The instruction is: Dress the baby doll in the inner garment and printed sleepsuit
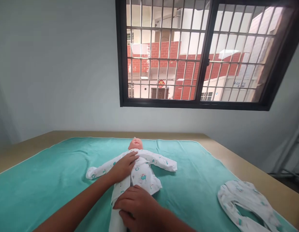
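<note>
A baby doll (135,144) lies on its back, head towards the wall. It wears a white long-sleeved baby shirt (143,175) printed with small green and pink figures, both sleeves spread out sideways. My left hand (125,167) rests across the chest of the shirt, its fingers stretched out flat. Nearer to me, my right hand (137,204) is closed at the lower front edge of the shirt, thumb and fingers bent around the cloth. Part of the shirt's front and the doll's lower body are hidden by my hands. One pale leg part (116,220) shows below the hem.
A green blanket (193,193) covers most of the wooden table (251,170). Matching printed baby pants (248,196) lie at the right, near the table edge. Behind the table stand a grey wall (67,71) and a barred window with a black frame (161,102).
</note>
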